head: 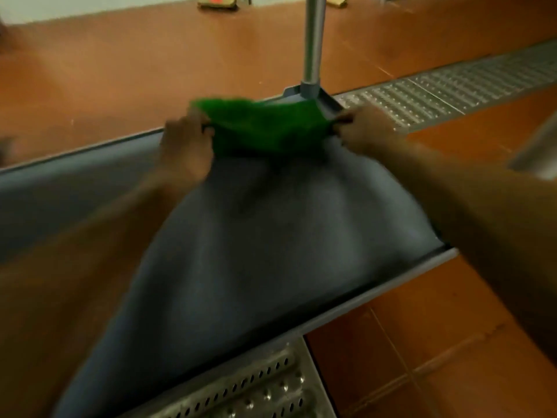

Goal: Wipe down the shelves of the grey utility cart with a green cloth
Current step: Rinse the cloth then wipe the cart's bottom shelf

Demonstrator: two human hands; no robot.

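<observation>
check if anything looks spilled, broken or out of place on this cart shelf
Nothing stands out. The grey plastic cart shelf shows no spill or damage, though the frame is blurred. The green cloth is held between the left hand and right hand by the round metal corner post.

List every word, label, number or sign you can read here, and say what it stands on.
No text can be read. The green cloth, the grey cart shelf, its metal post and the floor drain grate show no lettering; the whole frame is motion-blurred.
</observation>
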